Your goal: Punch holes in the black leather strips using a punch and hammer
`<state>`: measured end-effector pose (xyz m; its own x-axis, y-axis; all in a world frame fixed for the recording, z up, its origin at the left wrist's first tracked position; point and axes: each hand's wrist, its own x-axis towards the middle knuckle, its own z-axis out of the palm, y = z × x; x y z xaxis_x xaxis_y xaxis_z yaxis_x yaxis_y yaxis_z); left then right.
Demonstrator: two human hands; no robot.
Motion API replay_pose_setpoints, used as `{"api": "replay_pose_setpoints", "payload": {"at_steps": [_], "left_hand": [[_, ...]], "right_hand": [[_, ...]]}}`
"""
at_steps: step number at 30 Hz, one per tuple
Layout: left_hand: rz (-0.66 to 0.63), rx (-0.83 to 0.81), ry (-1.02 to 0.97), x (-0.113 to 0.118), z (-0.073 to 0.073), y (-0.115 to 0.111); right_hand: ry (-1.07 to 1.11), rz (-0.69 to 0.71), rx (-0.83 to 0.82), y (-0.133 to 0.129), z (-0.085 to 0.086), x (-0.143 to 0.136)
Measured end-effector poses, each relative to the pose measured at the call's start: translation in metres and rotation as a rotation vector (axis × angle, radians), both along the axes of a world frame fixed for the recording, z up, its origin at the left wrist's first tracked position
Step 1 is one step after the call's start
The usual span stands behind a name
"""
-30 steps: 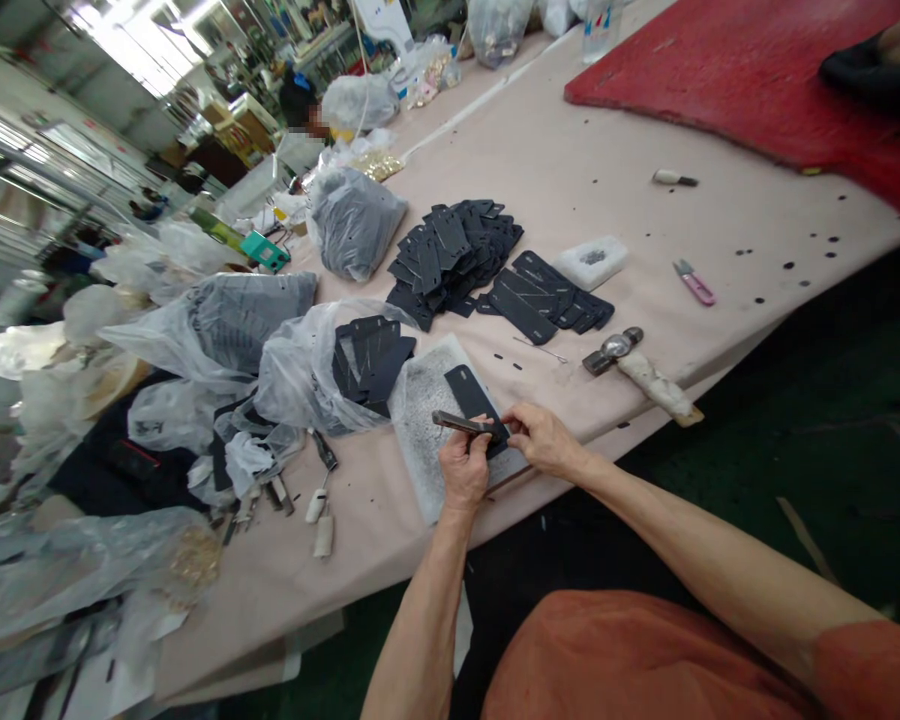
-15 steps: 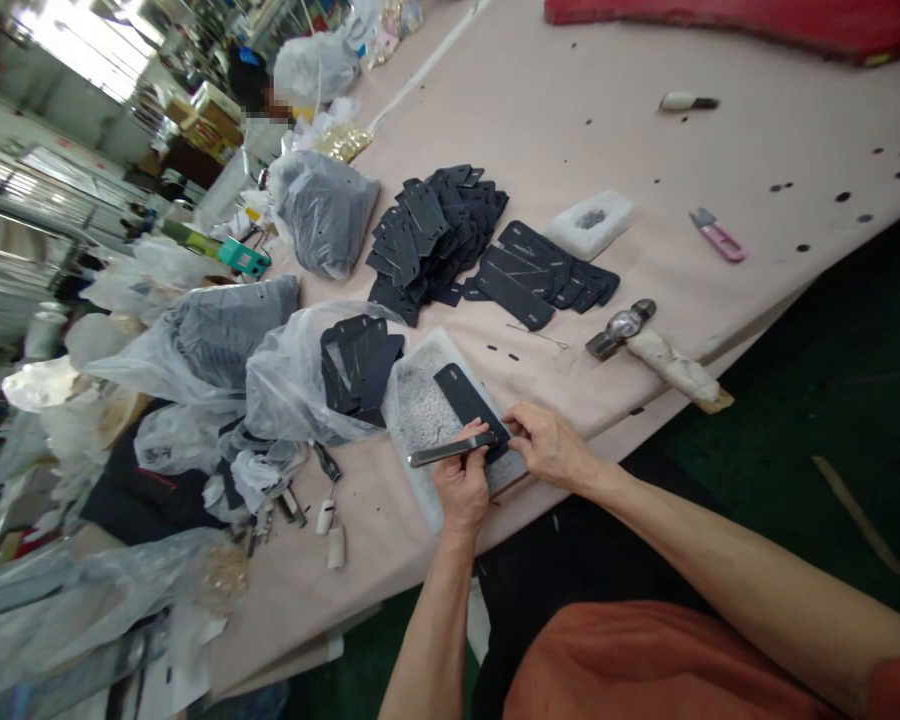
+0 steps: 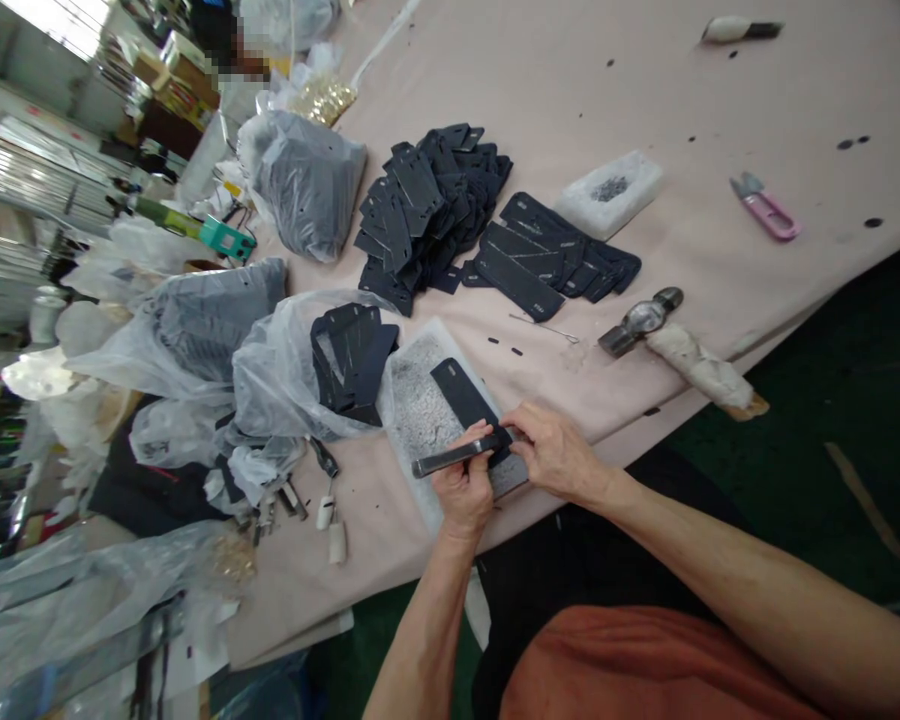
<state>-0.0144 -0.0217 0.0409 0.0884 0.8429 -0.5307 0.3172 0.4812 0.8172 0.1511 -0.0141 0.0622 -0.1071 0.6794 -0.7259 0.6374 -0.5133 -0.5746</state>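
Left hand (image 3: 465,492) gripped a dark metal tool (image 3: 450,459), fingers closed round it, longer end jutting out leftward. Right hand (image 3: 559,450) had its fingers bunched at the tool's other end; couldn't tell whether they pinched the tool, the strip under it, or both. Black slotted strip (image 3: 459,392) lay on the speckled white slab (image 3: 418,395) at the table (image 3: 540,90) edge, slot showing at the far end, near end hidden by tool and fingers.

Handling, my judgement: best done with the strip flat and fully backed by the slab, tool end squared to the strip's edge, light steady hold from both hands, fingertips out from under the tool. Alignment couldn't be checked from this view.

Around: ball-peen hammer (image 3: 690,360) to the right, pink-handled snips (image 3: 766,208) beyond it, loose black pile (image 3: 427,200) and flatter batch (image 3: 529,268) past the slab.
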Motion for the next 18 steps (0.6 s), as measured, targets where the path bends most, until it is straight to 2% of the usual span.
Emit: {"api": "replay_pose_setpoints", "payload": {"at_steps": [7, 13, 18], "left_hand": [[-0.088, 0.137, 0.043, 0.0012, -0.0030, 0.0006], [-0.084, 0.166, -0.006, 0.0008, -0.0076, -0.0038], [-0.100, 0.208, 0.077, 0.0009, -0.0051, -0.0055]], "right_hand": [[-0.011, -0.012, 0.002, 0.0017, 0.0019, -0.0008], [-0.021, -0.025, 0.010, 0.0023, 0.0032, -0.0008], [-0.006, -0.029, 0.015, 0.0015, 0.0034, -0.0008]]}}
